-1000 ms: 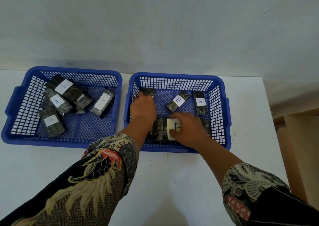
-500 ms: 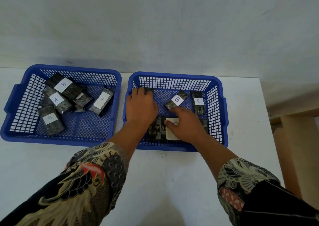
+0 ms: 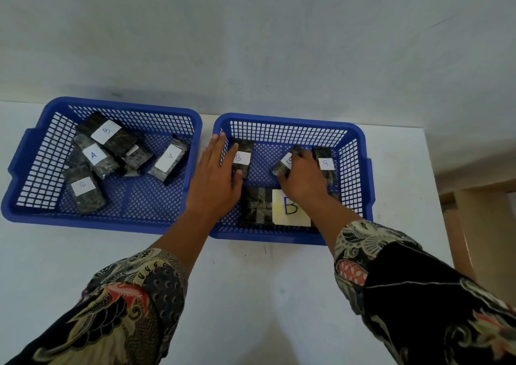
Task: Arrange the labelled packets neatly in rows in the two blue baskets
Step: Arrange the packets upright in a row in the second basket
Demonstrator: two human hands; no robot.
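Right basket [image 3: 360, 169] half-ordered; right hand [image 3: 303, 182] pinching the twelve-o'clock packet [image 3: 282, 166], left hand [image 3: 215, 180] spread. Left basket [image 3: 28, 155] jumbled, A and B labels mixed.

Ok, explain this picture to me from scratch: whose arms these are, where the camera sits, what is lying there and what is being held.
There is no machine here. The camera is worn on a person's head and looks forward and down, so the two patterned sleeves reaching in from below are that person's own arms.

Two blue mesh baskets stand side by side on a white table. The left basket holds a loose jumble of dark packets with white labels marked A or B. The right basket holds packets that all read B, including a large packet at the front.

The left hand lies flat with straight fingers at that basket's left wall, beside an upright B packet. The right hand has its fingers curled round a tilted packet in the middle.
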